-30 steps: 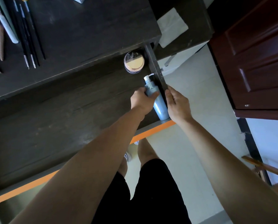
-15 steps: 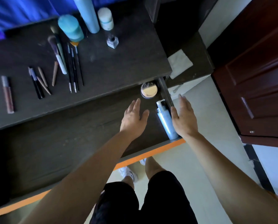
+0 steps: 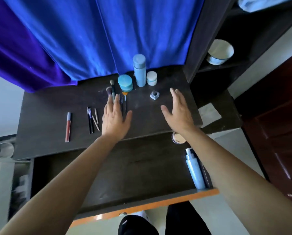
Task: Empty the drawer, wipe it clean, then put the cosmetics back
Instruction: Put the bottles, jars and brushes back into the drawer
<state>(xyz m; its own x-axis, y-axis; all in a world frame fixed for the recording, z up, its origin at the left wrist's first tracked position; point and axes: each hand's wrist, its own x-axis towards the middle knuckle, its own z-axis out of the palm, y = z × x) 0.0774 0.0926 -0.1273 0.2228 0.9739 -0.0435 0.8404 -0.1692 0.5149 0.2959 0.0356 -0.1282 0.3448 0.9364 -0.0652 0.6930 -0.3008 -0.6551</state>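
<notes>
Mostly restocking left: drawer (image 3: 124, 175) holds pump bottle (image 3: 194, 170) and compact (image 3: 178, 137) along right edge; brushes (image 3: 120, 100), jars, pencils wait on tabletop (image 3: 45, 116). Left hand (image 3: 115, 119), right hand (image 3: 178, 114) fingers spread, empty.

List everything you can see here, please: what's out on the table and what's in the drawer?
Tall bottle: 1, light blue, tabletop rear.
Teal jar: 1, tabletop, left of tall bottle.
White jar: 1, right of tall bottle.
Small glass bottle: 1, dark cap, tabletop.
Brushes and pencils: several, tabletop.
Lip gloss: 1, reddish, tabletop left.
Pump bottle: 1, light blue, lying in drawer, right side.
Powder compact: 1, beige, drawer back corner.
Left hand: open, above tabletop.
Right hand: open, above tabletop.
</notes>
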